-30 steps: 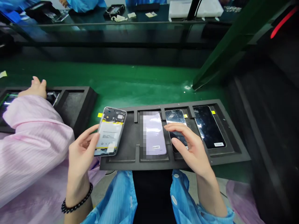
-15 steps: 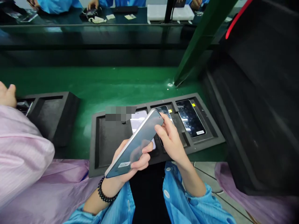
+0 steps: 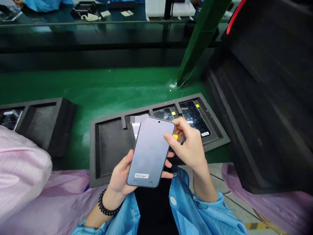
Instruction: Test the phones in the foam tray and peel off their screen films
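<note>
My left hand (image 3: pixel 121 178) holds a phone (image 3: pixel 150 151) screen side up over my lap, with a white sticker near its lower edge. My right hand (image 3: pixel 189 147) pinches a small yellow tab (image 3: pixel 175 137) at the phone's upper right edge. Behind them lies a black foam tray (image 3: pixel 107 143) with several slots. Its left slot is bare, and other phones (image 3: pixel 194 117) lie in the right ones.
A second black foam tray (image 3: pixel 46 122) sits at the left on the green belt (image 3: pixel 110 86). A co-worker's pink sleeve (image 3: pixel 22 166) fills the lower left. A green post (image 3: pixel 195 42) and a large black bin (image 3: pixel 264 98) stand at the right.
The phone was turned over from its open back to its screen side and brought toward me. My right hand moved from the tray to the phone's top corner. The co-worker's hand left the view.
</note>
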Demonstrator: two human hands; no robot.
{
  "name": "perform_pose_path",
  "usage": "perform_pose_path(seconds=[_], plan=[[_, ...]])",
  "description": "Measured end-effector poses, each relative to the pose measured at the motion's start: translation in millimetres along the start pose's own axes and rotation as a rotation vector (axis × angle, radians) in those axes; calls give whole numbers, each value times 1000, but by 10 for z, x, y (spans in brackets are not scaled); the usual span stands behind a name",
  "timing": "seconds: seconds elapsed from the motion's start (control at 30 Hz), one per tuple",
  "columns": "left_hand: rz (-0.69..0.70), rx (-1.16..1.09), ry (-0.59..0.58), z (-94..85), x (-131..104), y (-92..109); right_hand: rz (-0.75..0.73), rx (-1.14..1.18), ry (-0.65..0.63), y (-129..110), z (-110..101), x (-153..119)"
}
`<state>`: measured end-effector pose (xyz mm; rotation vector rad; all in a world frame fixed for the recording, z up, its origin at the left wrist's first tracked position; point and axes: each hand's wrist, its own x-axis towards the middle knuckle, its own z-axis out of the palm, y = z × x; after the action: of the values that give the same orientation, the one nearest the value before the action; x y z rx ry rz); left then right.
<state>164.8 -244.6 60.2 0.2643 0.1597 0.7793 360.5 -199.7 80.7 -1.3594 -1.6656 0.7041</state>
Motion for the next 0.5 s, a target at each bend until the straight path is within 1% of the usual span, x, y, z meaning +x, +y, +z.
perform_pose_path(seconds=[0.1, 0.17, 0.23, 0.3, 0.37, 0.43, 0.5], plan=[[-3, 13, 23, -17, -14, -1, -173, -171, 76, -45, 7, -45], [-18, 31, 50, -16, -29, 0, -330, -308, 127, -72, 13, -70], [-43, 45, 79, -3, -53, -9, -503, -362, 147, -88, 19, -90], [-81, 64, 115, 14, -88, -32, -643, -296, 148, -101, 28, -106], [-86, 89, 184, 21, -130, -61, -736, -189, 143, -120, 42, -123], [-62, 108, 281, 11, -174, -87, -797, -116, 138, -144, 62, -143], [-20, 95, 406, -10, -214, -102, -836, -65, 126, -166, 86, -166]])
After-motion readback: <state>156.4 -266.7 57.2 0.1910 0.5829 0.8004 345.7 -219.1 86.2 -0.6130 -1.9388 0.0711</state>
